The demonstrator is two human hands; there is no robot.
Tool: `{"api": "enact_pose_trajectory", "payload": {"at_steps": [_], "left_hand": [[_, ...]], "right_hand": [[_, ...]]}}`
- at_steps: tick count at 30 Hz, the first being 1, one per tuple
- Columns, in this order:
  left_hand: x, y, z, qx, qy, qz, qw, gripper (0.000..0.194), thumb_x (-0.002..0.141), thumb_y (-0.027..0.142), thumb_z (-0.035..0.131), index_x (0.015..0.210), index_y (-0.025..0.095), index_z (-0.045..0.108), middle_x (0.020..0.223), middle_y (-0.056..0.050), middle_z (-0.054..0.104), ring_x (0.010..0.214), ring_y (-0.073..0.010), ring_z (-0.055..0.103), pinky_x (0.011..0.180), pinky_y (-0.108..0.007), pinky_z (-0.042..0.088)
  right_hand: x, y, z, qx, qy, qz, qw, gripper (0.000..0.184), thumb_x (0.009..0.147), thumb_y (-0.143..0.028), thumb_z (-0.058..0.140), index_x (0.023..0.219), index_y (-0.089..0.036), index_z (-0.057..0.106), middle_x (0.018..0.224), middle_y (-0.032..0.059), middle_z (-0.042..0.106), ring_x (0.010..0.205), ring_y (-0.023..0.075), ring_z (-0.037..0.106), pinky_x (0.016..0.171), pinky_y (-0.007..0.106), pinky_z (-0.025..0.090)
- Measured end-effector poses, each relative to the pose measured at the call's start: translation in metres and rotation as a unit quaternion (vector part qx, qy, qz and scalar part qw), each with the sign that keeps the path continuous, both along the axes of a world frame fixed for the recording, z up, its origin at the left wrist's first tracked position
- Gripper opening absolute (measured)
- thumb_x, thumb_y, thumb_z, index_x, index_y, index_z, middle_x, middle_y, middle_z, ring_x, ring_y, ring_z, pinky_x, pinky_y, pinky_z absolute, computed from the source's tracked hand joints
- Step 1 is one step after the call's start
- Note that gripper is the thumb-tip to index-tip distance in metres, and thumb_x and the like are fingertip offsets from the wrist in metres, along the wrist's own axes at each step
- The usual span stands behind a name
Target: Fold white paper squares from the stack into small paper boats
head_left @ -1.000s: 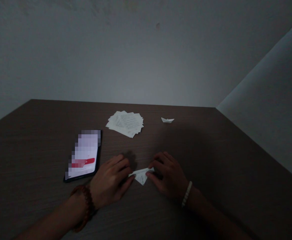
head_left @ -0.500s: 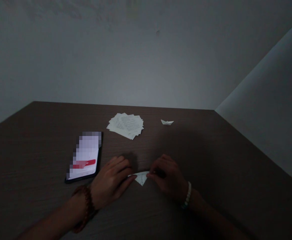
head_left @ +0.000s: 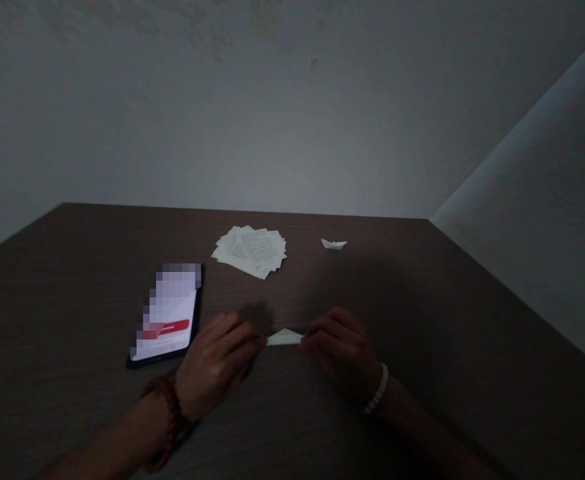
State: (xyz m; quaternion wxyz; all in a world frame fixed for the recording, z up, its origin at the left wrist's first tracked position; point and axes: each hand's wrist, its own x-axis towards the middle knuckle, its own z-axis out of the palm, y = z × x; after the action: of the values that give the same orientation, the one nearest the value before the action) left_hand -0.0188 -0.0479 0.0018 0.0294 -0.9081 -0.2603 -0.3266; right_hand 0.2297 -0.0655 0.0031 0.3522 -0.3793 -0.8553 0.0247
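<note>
Between my two hands is a small folded piece of white paper [head_left: 285,337], its peak pointing away from me and a straight fold along the near side. My left hand [head_left: 222,357] pinches its left corner, thumb and fingers closed. The right corner is pinched by my right hand [head_left: 341,348], whose fingers curl over it. Both corners are hidden under the fingertips. A brown beaded bracelet [head_left: 169,413] circles my left wrist, and a pale beaded one [head_left: 377,389] my right.
Left of my left hand lies a phone [head_left: 167,317] with its screen lit. Farther back on the brown table [head_left: 97,267] are a fanned stack of printed paper sheets [head_left: 252,250] and, to their right, a small paper boat [head_left: 333,245]. A grey wall [head_left: 272,133] rises behind the table.
The paper's point faced me before; now it faces away, and the printed triangle no longer shows. Both hands stay at the corners, with their fingers shifted.
</note>
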Motion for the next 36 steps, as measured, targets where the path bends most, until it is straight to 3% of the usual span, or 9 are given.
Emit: {"api": "enact_pose_trajectory", "payload": {"at_steps": [6,14,20,29,36], "left_hand": [[0.003,0.001,0.000,-0.017,0.028,0.000,0.999,0.022,0.091,0.009,0.043,0.092,0.014,0.064,0.086,-0.008,0.064,0.080,-0.0219,0.050,0.067,-0.034,0.046],[0.002,0.004,-0.004,-0.066,0.055,0.005,0.996,0.023,0.086,0.006,0.045,0.095,0.014,0.064,0.089,-0.008,0.063,0.082,-0.0233,0.052,0.067,-0.035,0.049],[0.005,0.001,-0.003,-0.128,0.061,0.002,0.990,0.019,0.093,0.017,0.048,0.100,0.017,0.065,0.095,-0.008,0.060,0.085,-0.0224,0.052,0.072,-0.037,0.049],[0.007,0.002,-0.002,-0.127,0.066,0.006,0.990,0.022,0.095,0.020,0.045,0.096,0.018,0.067,0.095,-0.008,0.060,0.086,-0.0228,0.053,0.072,-0.038,0.049],[0.010,0.004,-0.004,-0.132,0.057,0.063,0.988,0.020,0.094,0.027,0.051,0.101,0.016,0.065,0.096,-0.009,0.061,0.089,-0.0243,0.053,0.076,-0.040,0.049]], "right_hand": [[0.006,0.004,-0.004,-0.001,-0.070,0.043,0.997,0.016,0.094,-0.012,0.051,0.086,-0.018,0.064,0.091,0.0026,0.069,0.080,0.0171,0.052,0.075,0.032,0.040],[0.010,0.007,-0.002,-0.007,-0.110,0.014,0.994,0.013,0.089,-0.025,0.063,0.078,-0.018,0.063,0.085,0.0014,0.066,0.079,0.0170,0.050,0.074,0.032,0.040],[0.006,0.003,0.004,-0.032,-0.124,0.023,0.991,0.020,0.088,-0.032,0.063,0.074,-0.019,0.063,0.085,0.0033,0.064,0.081,0.0183,0.049,0.074,0.033,0.041],[-0.007,-0.001,0.004,-0.073,-0.131,0.046,0.988,0.005,0.084,-0.023,0.063,0.087,-0.023,0.067,0.090,0.0018,0.061,0.086,0.0187,0.049,0.076,0.033,0.041],[-0.013,-0.004,0.005,-0.083,-0.119,0.065,0.987,0.009,0.086,-0.025,0.060,0.093,-0.023,0.066,0.113,0.0035,0.061,0.099,0.0205,0.051,0.085,0.037,0.041]]}}
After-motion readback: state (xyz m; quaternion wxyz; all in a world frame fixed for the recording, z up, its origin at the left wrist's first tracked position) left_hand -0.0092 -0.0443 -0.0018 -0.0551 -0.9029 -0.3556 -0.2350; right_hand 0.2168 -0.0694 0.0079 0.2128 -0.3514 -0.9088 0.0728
